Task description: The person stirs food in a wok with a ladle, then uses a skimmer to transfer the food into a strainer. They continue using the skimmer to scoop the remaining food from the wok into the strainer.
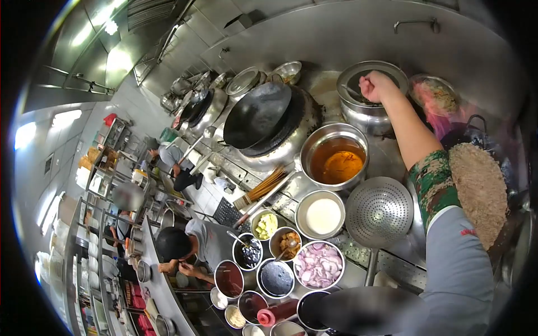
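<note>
Sleeve (459, 263): nearest the camera, grey with a camouflage cuff, rising from the lower right of the frame toward the upper centre-right.
Right hand (376, 87): over the top of the steel pot (367, 119), fingers curled closed; what they grip, if anything, cannot be told.
Left hand: out of view, grip cannot be told.
Steel pot: upper right of the frame, upright, its round rim wider than the hand; a bowl (443, 98) sits just beside it on the right.
Wok (476, 122): right edge of the frame, a brown heap (477, 185) within, close beside the forearm.
Oil pot (335, 134): below and left of the steel pot, orange liquid inside, a narrow strip of steel between the two.
Strainer (380, 211): below the oil pot, its handle pointing down the frame; bare metal shows between its right rim and the sleeve.
Onion bowl (319, 264): lower centre, rims crowded among sauce pots.
Black wok (255, 117): upper centre, tilted over a burner, well apart from the hand.
Co-worker (207, 241): lower left, across the aisle.
</note>
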Demonstrator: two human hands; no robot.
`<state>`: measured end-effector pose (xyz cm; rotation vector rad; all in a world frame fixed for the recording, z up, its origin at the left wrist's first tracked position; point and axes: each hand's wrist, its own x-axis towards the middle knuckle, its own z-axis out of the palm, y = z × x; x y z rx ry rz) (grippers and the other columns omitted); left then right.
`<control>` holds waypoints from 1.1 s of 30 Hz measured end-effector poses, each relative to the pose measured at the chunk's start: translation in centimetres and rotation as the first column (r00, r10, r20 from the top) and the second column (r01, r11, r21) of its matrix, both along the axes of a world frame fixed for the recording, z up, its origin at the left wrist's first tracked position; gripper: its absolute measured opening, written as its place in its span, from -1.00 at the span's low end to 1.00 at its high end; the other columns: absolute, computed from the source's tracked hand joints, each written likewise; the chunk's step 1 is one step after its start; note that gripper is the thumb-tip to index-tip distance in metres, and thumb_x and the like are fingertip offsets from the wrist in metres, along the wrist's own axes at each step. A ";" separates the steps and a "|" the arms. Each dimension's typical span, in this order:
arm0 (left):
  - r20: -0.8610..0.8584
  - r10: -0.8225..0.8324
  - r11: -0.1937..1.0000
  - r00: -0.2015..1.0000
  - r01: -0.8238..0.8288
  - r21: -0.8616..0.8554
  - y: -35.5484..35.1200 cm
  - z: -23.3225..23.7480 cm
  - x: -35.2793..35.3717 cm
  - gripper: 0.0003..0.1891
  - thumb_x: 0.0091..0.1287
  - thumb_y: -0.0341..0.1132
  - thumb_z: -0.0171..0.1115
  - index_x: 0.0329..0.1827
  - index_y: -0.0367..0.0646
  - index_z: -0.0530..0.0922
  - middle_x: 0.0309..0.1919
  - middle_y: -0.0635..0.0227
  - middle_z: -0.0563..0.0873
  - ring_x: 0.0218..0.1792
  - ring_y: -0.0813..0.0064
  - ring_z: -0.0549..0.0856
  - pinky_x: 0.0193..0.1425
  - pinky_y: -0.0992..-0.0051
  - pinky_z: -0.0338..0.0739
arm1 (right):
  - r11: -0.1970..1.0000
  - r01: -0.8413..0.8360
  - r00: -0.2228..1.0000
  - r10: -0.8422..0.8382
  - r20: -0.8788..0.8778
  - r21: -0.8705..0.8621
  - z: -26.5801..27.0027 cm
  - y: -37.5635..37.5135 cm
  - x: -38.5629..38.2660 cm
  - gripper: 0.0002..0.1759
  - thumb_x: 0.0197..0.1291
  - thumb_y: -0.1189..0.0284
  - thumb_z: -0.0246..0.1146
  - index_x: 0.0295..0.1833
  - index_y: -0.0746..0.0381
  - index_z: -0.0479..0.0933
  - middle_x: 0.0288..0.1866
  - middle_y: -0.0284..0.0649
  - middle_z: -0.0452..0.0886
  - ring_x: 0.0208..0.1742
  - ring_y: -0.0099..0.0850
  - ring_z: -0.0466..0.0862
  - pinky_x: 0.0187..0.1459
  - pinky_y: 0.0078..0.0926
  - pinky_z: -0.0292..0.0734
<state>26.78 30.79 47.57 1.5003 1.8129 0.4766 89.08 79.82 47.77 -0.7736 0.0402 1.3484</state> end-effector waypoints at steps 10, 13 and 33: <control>0.056 -0.208 0.961 0.977 0.194 0.198 1.8 -1.3 -2.8 -0.71 0.40 -0.43 0.32 0.15 -0.27 0.60 0.15 0.05 0.63 0.21 0.10 0.59 0.35 0.26 0.44 | 0.986 -0.006 0.998 -0.004 0.060 0.164 10.8 -4.8 -5.3 -0.83 0.39 0.55 -0.07 -0.15 0.28 0.46 -0.36 -0.31 0.63 -0.60 -0.59 0.47 -0.52 -0.58 0.41; -0.061 -0.316 0.876 0.947 0.316 0.364 2.0 -2.0 -3.8 -0.69 0.32 -0.45 0.38 0.12 -0.26 0.63 0.11 0.01 0.67 0.21 0.01 0.59 0.37 0.18 0.42 | 0.984 -0.038 0.999 0.032 0.037 0.176 11.5 -8.0 -8.5 -0.84 0.36 0.56 0.02 -0.11 0.32 0.53 -0.38 -0.35 0.60 -0.58 -0.62 0.49 -0.50 -0.62 0.42; 0.206 -0.326 0.943 0.923 0.301 0.144 -5.9 -3.8 -12.4 -0.68 0.39 -0.42 0.33 0.18 -0.24 0.63 0.04 0.05 0.73 0.10 0.12 0.70 0.16 0.33 0.56 | 1.000 0.020 0.844 -0.004 0.536 -0.023 2.6 -32.2 -1.9 -0.83 0.50 0.36 0.07 -0.22 0.13 0.44 -0.53 -0.42 0.36 -0.68 -0.62 0.24 -0.70 -0.62 0.05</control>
